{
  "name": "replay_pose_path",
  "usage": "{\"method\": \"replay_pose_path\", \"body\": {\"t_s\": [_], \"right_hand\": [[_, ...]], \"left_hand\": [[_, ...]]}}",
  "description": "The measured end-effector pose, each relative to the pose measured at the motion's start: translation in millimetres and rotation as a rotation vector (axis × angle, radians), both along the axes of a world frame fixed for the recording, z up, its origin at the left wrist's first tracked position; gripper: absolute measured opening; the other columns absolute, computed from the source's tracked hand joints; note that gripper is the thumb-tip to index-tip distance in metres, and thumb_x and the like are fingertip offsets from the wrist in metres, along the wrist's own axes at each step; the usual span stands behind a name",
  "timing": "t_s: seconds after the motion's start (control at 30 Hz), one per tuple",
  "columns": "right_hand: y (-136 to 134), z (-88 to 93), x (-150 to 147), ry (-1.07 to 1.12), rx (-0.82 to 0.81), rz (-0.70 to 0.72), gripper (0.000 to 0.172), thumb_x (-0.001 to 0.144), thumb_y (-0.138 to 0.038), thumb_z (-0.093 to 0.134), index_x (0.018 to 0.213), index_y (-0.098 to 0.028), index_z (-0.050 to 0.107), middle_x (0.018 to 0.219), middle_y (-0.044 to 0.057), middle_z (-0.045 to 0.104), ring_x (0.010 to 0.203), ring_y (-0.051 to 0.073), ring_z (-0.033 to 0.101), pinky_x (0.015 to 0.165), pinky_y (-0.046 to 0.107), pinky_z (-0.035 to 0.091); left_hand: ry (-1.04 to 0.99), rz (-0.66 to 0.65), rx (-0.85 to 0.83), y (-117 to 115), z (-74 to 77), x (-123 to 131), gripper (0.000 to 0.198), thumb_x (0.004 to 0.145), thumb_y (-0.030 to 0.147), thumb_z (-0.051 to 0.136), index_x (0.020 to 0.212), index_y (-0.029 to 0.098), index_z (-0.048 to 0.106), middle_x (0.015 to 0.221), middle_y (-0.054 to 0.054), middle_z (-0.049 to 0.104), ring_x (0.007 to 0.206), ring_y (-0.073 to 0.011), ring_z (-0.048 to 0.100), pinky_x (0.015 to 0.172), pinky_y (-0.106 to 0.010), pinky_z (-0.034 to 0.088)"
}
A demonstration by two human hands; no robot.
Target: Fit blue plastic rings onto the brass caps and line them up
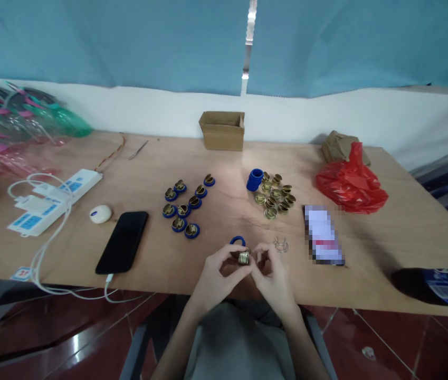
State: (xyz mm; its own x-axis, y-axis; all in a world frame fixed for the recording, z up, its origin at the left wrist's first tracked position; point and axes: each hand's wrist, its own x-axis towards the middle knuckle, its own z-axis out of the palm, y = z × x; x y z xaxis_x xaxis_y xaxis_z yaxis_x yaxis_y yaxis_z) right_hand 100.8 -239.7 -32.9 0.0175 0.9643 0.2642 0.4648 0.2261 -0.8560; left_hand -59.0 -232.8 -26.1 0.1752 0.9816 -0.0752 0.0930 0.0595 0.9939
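My left hand (220, 272) pinches a small brass-coloured round metal part (244, 257) between thumb and fingers, just above the table's front edge. Against its right side are the bent fingertips of my right hand (271, 272); what they pinch, if anything, is hidden. Right behind my left fingertips lies a loose blue ring (237, 240). A few thin wire clips (281, 245) rest beside my right hand. Farther right is a cluster of brass-coloured metal parts (275, 195), next to a stack of blue rings (254, 180). Several metal parts seated in blue rings (183, 210) are spread out on the left.
A cardboard box (224, 138) stands at the back. To the left are a black phone (122, 243), a white round case (101, 214) and a power strip (55, 203) with cables. On the right lie another phone (324, 235), a red bag (351, 184) and a dark bottle (437, 286).
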Motion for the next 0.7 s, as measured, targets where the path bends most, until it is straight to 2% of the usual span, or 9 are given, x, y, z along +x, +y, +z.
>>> {"method": "replay_pose_path", "body": {"t_s": [0.17, 0.3, 0.4, 0.53, 0.6, 0.7], "right_hand": [[-2.9, -2.6, -1.5, -0.057, 0.074, -0.026, 0.008, 0.096, -0.022, 0.058, 0.091, -0.024, 0.051, 0.07, -0.005, 0.05, 0.058, 0.013, 0.052, 0.056, 0.024, 0.045], [-4.6, -6.4, -2.0, -0.068, 0.097, -0.025, 0.005, 0.096, -0.019, 0.056, 0.098, -0.024, 0.055, 0.072, -0.004, 0.057, 0.059, 0.013, 0.056, 0.057, 0.024, 0.047], [-5.5, -8.1, -2.3, -0.084, 0.108, 0.004, 0.012, 0.096, -0.017, 0.054, 0.105, -0.023, 0.057, 0.076, -0.002, 0.061, 0.061, 0.014, 0.058, 0.059, 0.025, 0.047], [-5.7, -6.7, -0.7, 0.007, -0.004, 0.043, 0.002, 0.097, -0.021, 0.056, 0.096, -0.023, 0.057, 0.067, -0.006, 0.051, 0.056, 0.012, 0.051, 0.055, 0.023, 0.041], [-5.3, -5.0, 1.9, 0.101, -0.078, 0.076, 0.008, 0.099, -0.026, 0.056, 0.091, -0.023, 0.056, 0.065, -0.006, 0.045, 0.056, 0.011, 0.047, 0.054, 0.023, 0.039], [-4.6, -2.0, 6.6, 0.219, -0.204, 0.18, 0.018, 0.102, -0.033, 0.052, 0.088, -0.022, 0.056, 0.068, -0.005, 0.046, 0.06, 0.011, 0.047, 0.055, 0.023, 0.038]], "left_hand": [[0.001, 0.049, 0.008, -0.8, 2.6, 4.1, 0.027, 0.08, 0.024, 0.074, 0.107, 0.022, 0.071, 0.101, -0.004, 0.077, 0.095, -0.0199, 0.074, 0.089, -0.031, 0.059], [-0.009, 0.083, 0.024, -2.4, 1.3, 5.2, 0.027, 0.079, 0.024, 0.075, 0.106, 0.021, 0.071, 0.102, -0.005, 0.077, 0.096, -0.0201, 0.074, 0.089, -0.031, 0.059], [-0.004, 0.081, 0.032, -3.2, -0.7, 4.2, 0.026, 0.081, 0.023, 0.074, 0.106, 0.022, 0.071, 0.102, -0.004, 0.077, 0.096, -0.0195, 0.073, 0.089, -0.03, 0.058], [-0.012, 0.065, 0.023, -3.1, -4.4, 2.8, 0.027, 0.081, 0.022, 0.074, 0.108, 0.022, 0.07, 0.105, -0.004, 0.076, 0.098, -0.0197, 0.072, 0.091, -0.03, 0.057], [-0.035, 0.068, 0.034, -2.7, -6.4, 2.7, 0.028, 0.081, 0.021, 0.073, 0.108, 0.021, 0.07, 0.106, -0.005, 0.075, 0.099, -0.0198, 0.072, 0.092, -0.031, 0.057], [-0.07, 0.049, 0.04, -2.3, -9.1, 2.5, 0.027, 0.08, 0.019, 0.073, 0.107, 0.021, 0.069, 0.104, -0.005, 0.074, 0.098, -0.0199, 0.072, 0.091, -0.031, 0.057]]}}
